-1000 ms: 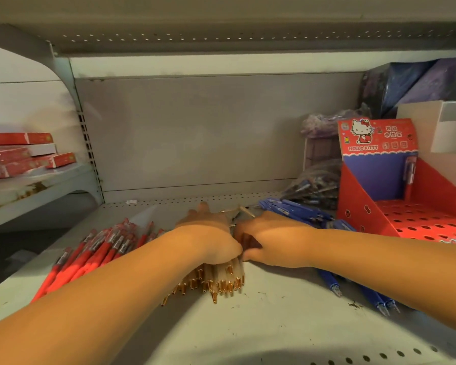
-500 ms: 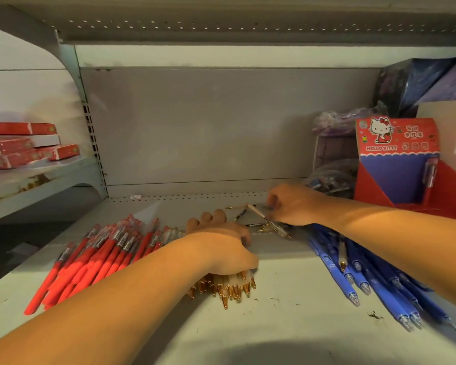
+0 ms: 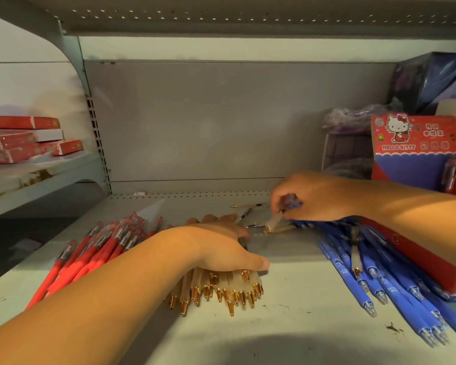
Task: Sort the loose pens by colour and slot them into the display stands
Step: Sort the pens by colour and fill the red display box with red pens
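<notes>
On the grey shelf (image 3: 287, 327) lie three sorted piles: red pens (image 3: 90, 254) at the left, cream pens with gold tips (image 3: 221, 288) in the middle, blue pens (image 3: 379, 280) at the right. My left hand (image 3: 221, 246) lies over the cream pile, fingers spread on it. Farther back, my right hand (image 3: 308, 198) pinches a cream pen (image 3: 274, 219) by its upper end, tip pointing down-left. A few loose pens (image 3: 248, 214) lie behind the piles. A red Hello Kitty display stand (image 3: 416, 148) is at the right.
Red and white boxes (image 3: 21, 140) are stacked on the neighbouring shelf at the left. Purple plastic-wrapped packs (image 3: 353, 122) and dark bags (image 3: 432, 77) sit behind the stand. A red stand's low wall (image 3: 411, 259) borders the blue pens. One cream pen (image 3: 355, 256) lies on the blue pile.
My right hand has left the cream pile, reached back to the loose pens and lifted one cream pen. My left hand stays on the cream pile. The camera has shifted slightly left.
</notes>
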`<state>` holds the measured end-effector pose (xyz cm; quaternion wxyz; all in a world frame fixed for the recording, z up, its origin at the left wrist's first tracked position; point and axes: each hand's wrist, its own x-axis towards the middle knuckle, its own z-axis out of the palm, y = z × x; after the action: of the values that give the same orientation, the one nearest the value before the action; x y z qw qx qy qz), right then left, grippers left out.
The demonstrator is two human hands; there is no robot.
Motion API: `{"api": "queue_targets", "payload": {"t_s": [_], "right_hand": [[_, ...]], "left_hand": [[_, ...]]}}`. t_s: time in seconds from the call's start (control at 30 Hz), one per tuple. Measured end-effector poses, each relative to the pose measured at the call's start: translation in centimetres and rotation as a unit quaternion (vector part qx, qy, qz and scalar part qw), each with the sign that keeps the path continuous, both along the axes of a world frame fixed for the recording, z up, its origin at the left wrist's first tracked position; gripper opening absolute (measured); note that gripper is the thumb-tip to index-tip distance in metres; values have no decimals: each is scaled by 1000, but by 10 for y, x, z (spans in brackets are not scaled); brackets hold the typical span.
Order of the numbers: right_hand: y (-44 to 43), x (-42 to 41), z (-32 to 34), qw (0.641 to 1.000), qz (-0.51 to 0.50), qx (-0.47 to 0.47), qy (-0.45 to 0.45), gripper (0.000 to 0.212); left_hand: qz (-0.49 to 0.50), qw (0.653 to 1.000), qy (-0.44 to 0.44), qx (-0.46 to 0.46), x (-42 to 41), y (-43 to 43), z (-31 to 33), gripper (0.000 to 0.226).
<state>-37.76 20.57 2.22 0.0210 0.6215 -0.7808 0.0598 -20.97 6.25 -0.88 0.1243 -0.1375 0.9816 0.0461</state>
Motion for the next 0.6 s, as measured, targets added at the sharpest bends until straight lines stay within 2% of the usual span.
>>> {"api": "queue_targets", "payload": {"t_s": [0.07, 0.13, 0.23, 0.33, 0.43, 0.5, 0.6], "right_hand": [[6, 9, -7, 997, 64, 37, 37, 8], [7, 18, -19, 991, 106, 53, 64, 11], [3, 24, -35, 988, 154, 16, 21, 18], [-2, 10, -36, 995, 83, -38, -27, 29], [-11, -11, -36, 1000, -15, 14, 13, 41], [-19, -17, -40, 997, -39, 66, 11, 47], [-29, -17, -46, 997, -30, 71, -3, 36]], "left_hand": [[-1, 1000, -11, 10, 1, -1, 3, 82], [-2, 1000, -13, 17, 3, -3, 6, 88], [-8, 999, -7, 33, 5, -3, 7, 87], [-7, 1000, -2, 30, 4, -2, 5, 89], [1, 1000, 5, 22, 3, -1, 2, 86], [-9, 999, 16, 30, 4, 1, 1, 75], [-59, 997, 11, 39, 5, 4, 2, 53]]}}
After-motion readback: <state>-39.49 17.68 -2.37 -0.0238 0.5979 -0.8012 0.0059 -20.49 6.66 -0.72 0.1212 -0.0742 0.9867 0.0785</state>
